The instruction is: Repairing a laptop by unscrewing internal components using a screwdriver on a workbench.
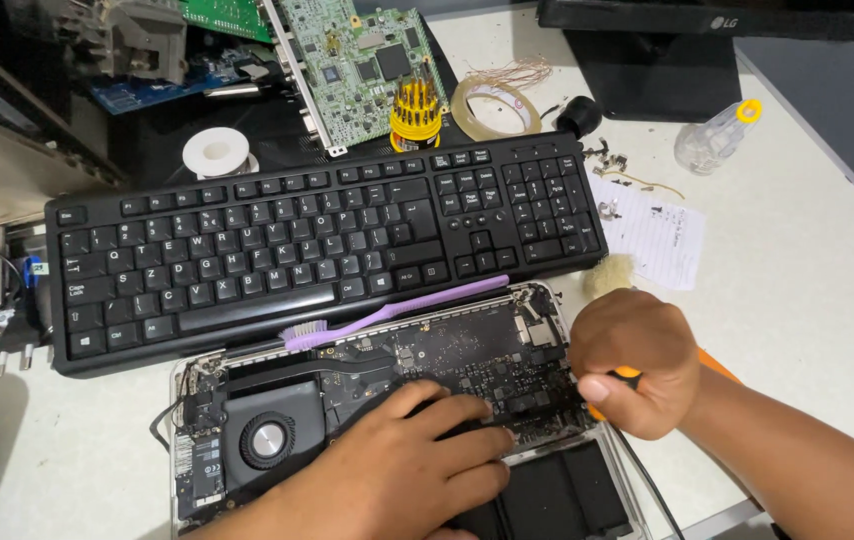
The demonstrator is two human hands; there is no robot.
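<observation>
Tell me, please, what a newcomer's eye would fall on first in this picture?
The opened laptop at bottom centre, where the left hand presses on its board and the right hand grips an orange-handled screwdriver. Behind it lies a black keyboard, with a purple toothbrush between them.

Lighting: bright, even, from overhead; white desk (797,300) slightly washed out at right. Shadows: soft and short, one under the left hand (397,470) across the opened laptop (447,350), one along the near edge of the black keyboard (317,245); dark unlit zone at top left. Glare: mild sheen on keycaps and on the fan hub (267,440). Focus: sharp at centre; right hand (637,360) slightly soft. Distortion: wide-angle bowing at the frame edges.
</observation>
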